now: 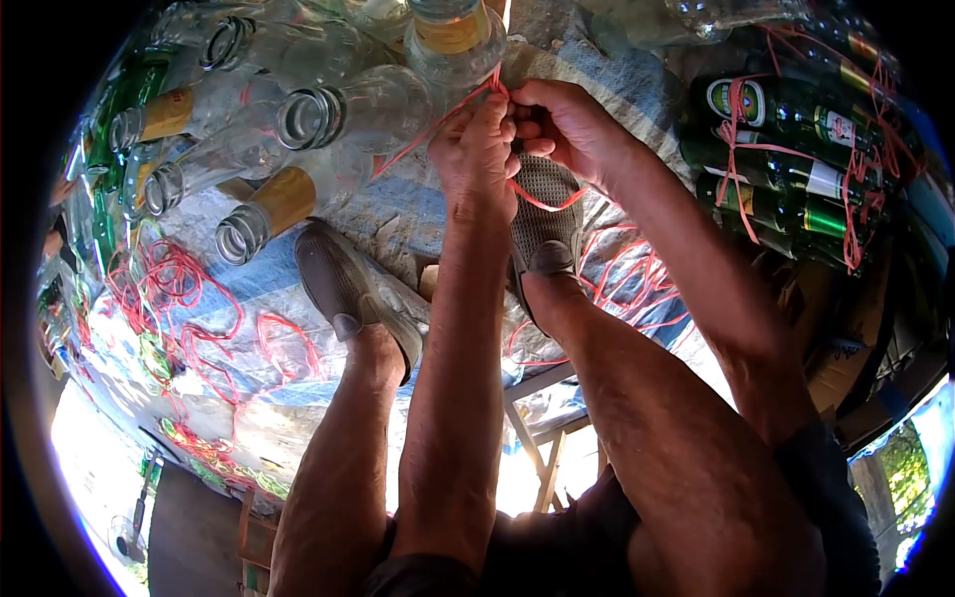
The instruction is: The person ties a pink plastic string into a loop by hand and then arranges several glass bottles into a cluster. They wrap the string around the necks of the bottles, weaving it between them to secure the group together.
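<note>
**Both hands pinch a red string by the clear bottles**

The left hand (pixel 476 149) and the right hand (pixel 557 117) meet knuckle to knuckle at the top middle of the head view, above the person's own feet. Between them runs a thin red string (pixel 542 202): a pale red, plastic-looking strand, narrow as twine. One length stretches taut from the fingertips down and left toward the clear bottles (pixel 328 119); another hangs in a slack loop below the hands, across the grey mesh shoe (pixel 542 214). The fingers of both hands are curled tight and closed on the string, thumbs pressed against forefingers, no gap showing.

The clear bottles lie on their sides in a stack, mouths toward the camera, some with gold-coloured neck labels. One upright-looking bottle with a gold band (pixel 453 35) sits just beyond the hands, touching the string's upper end.

To the right lies a bundle of green bottles (pixel 786 149), wrapped in the same red string in crossed lines. More loose red string (pixel 169 298) lies in tangled coils over the plastic sheeting (pixel 418 214) on the ground, left of the other shoe (pixel 348 289), and further strands sit beside the right foot. Both forearms reach down from the camera, side by side, bare to the elbow.
</note>
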Tool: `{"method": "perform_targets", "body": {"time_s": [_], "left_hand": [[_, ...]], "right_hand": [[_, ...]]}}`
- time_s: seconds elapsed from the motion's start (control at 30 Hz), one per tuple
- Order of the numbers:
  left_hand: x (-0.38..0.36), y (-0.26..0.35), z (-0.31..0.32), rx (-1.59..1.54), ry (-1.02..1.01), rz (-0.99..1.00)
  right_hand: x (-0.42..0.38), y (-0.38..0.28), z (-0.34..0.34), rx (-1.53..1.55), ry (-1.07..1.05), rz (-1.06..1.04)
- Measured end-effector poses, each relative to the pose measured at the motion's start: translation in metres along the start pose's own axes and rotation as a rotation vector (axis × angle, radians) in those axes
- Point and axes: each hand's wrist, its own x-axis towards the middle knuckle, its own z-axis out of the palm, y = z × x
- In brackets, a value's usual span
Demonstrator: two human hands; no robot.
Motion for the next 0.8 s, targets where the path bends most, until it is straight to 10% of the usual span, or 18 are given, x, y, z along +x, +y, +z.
{"method": "perform_targets", "body": {"time_s": [0.5,0.8], "left_hand": [[-0.001,0.006,0.001,0.024,-0.002,-0.056],[-0.001,-0.002,0.002,-0.046,0.019,-0.034]], "right_hand": [[-0.002,-0.022,0.001,-0.393,-0.038,-0.092],[-0.001,0.01,0.004,0.131,0.138,0.015]]}}
